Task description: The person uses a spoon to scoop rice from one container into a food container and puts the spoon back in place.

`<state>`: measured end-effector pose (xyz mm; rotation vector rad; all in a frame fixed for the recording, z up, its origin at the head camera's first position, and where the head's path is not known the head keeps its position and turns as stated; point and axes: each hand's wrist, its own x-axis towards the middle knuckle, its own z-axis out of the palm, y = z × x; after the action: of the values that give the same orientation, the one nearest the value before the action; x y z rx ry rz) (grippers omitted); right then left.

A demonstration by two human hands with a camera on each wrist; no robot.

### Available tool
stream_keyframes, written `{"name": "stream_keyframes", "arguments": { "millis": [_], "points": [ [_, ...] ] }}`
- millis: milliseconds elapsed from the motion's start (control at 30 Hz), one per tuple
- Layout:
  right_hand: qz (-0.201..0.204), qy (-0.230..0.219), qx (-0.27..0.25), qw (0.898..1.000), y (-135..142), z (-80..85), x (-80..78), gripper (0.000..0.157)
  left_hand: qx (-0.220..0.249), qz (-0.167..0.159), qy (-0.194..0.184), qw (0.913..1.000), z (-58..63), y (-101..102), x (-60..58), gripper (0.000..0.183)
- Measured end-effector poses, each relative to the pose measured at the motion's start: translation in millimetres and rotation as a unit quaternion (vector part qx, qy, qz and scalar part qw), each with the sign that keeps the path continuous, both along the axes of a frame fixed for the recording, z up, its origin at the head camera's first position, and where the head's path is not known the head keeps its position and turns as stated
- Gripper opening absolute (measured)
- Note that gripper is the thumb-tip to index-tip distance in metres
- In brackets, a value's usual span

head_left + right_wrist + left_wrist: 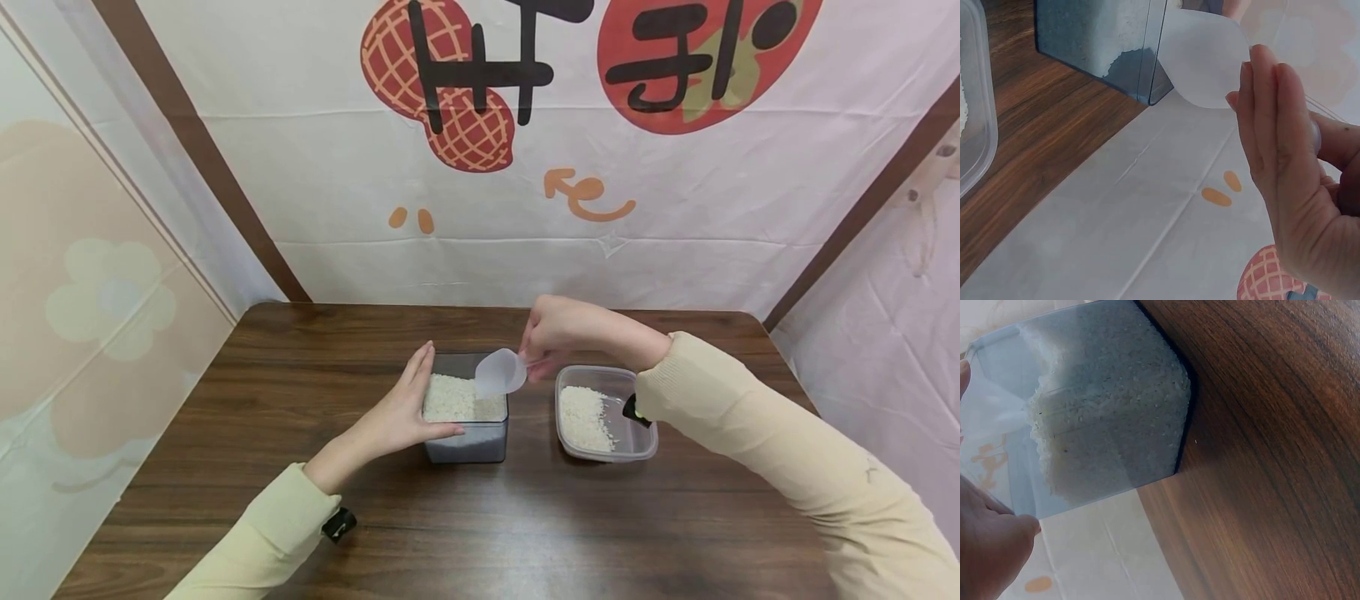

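A bluish see-through storage box (467,444), holding white rice (1110,400), stands upright on the table. My left hand (401,415) grips its left side near the rim, thumb along the front and fingers toward the back. Over the box's right rim, a translucent white scoop (501,372) is tilted with its bowl toward the rice. My right hand (1291,156) holds the scoop by its handle, which the fingers mostly hide. Whether any rice is left in the scoop cannot be seen.
To the right of the box sits a clear shallow container (637,455) with a heap of rice (585,419) on its left side. Both stand on a dark wooden table (345,517). A white printed curtain (420,275) hangs behind the table's far edge.
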<state>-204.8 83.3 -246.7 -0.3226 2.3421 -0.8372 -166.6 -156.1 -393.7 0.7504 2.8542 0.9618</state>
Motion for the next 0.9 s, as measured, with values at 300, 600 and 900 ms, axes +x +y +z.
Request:
{"name": "stream_keyframes", "arguments": {
  "millis": [300, 600, 900],
  "points": [
    [0.009, -0.01, 0.026, 1.0, -16, -5.0, 0.1, 0.01, 0.003, 0.0, 0.003, 1.0, 0.2, 1, 0.1, 0.119],
    [0.018, 0.008, 0.066, 0.998, -27, -9.9, 1.6, 0.026, 0.004, 0.003, -0.001, 1.0, -1.3, 0, 0.2, 0.12],
    [0.065, 0.075, 0.179, 0.979, -41, -20.7, 0.8, 0.044, 0.007, 0.006, -0.015, 0.9998, 0.3, 0, 0.4, 0.119]
  ]
}}
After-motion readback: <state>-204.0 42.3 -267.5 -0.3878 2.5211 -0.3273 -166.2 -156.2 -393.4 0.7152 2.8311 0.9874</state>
